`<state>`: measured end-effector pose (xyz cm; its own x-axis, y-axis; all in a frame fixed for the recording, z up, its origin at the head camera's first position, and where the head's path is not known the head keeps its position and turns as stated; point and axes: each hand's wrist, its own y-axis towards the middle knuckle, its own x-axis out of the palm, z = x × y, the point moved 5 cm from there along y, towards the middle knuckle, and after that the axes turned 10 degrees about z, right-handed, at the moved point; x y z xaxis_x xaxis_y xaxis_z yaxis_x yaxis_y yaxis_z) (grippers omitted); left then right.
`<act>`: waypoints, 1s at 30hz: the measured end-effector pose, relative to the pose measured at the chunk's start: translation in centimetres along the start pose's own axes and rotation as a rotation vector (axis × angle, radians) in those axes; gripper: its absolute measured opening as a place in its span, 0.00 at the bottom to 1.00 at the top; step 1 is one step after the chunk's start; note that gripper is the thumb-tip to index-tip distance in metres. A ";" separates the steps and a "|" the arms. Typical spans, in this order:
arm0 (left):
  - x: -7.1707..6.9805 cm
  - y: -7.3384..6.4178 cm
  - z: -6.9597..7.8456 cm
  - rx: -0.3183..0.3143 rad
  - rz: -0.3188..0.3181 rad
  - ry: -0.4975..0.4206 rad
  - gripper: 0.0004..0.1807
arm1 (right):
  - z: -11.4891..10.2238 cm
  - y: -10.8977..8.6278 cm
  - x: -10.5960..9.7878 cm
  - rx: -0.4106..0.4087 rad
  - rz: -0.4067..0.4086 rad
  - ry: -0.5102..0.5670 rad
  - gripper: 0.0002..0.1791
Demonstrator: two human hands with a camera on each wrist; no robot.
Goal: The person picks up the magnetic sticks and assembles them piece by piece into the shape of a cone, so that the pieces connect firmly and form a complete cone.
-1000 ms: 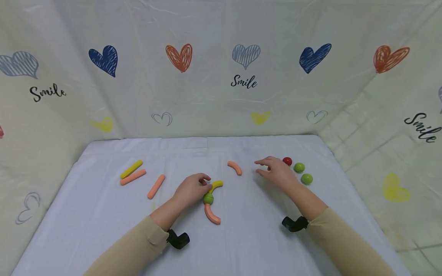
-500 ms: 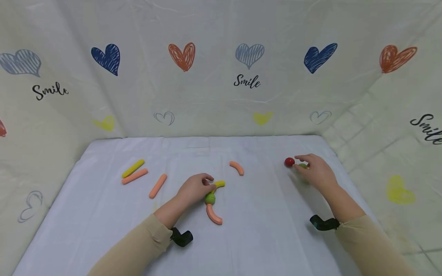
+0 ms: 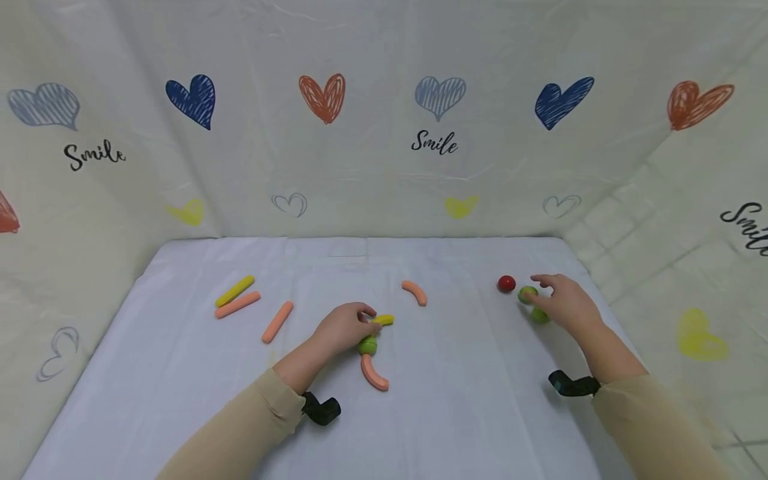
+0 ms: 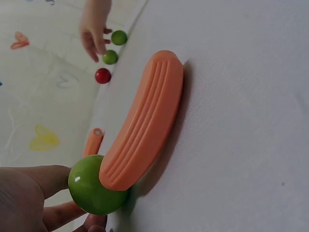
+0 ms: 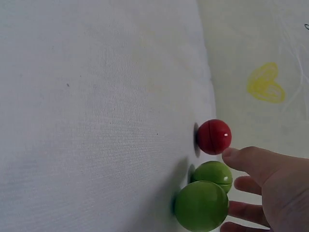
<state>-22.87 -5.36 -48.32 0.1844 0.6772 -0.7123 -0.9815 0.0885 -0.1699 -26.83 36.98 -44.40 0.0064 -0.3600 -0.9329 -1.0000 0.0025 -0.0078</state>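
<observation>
My left hand (image 3: 345, 328) rests at a joined toy piece, its thumb and fingers around the yellow curved stick (image 3: 385, 320). A green ball (image 4: 91, 188) is joined to that stick, with an orange curved stick (image 3: 375, 373) on its other side. In the left wrist view the ball hides the yellow stick and my fingertips, so the exact grip is partly hidden. My right hand (image 3: 565, 305) is at two loose green balls, the farther one (image 3: 528, 294) and the nearer one (image 5: 202, 206). Its thumb and fingers are spread apart. A red ball (image 3: 507, 284) lies left of them.
Another orange curved stick (image 3: 415, 293) lies behind the joined piece. At the left lie a straight yellow stick (image 3: 235, 291) and two straight orange sticks, one beside it (image 3: 237, 305) and one nearer the middle (image 3: 277, 323). A white cloth covers the table (image 3: 456, 413); printed curtains (image 3: 372, 167) stand behind.
My right hand has moved right, from left of the red ball to the green balls. The left hand stays at the joined piece. The head view has shifted slightly.
</observation>
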 end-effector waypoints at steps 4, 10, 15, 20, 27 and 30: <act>0.0 -0.1 0.2 -0.001 -0.001 -0.005 0.18 | 0.4 0.4 0.4 0.023 -0.040 -0.016 0.37; -0.1 -0.2 0.5 -0.003 -0.001 -0.004 0.17 | 0.7 1.0 1.0 0.037 -0.066 -0.031 0.36; -0.2 -0.2 0.7 -0.006 -0.005 0.008 0.17 | 0.5 1.4 1.2 0.033 -0.078 -0.047 0.33; -0.2 -0.1 0.7 -0.004 -0.006 0.022 0.17 | 0.3 1.4 1.1 0.033 -0.086 -0.048 0.31; -0.2 -0.2 0.7 -0.019 -0.010 0.029 0.17 | 0.2 1.2 1.0 0.037 -0.070 -0.049 0.31; -0.2 -0.1 0.6 -0.020 -0.011 0.030 0.17 | 0.2 1.1 0.9 0.040 -0.062 -0.038 0.31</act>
<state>-22.83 -5.07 -47.71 0.1965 0.6540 -0.7305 -0.9783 0.0808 -0.1908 -27.93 36.82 -45.34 0.0690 -0.3253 -0.9431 -0.9966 0.0193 -0.0796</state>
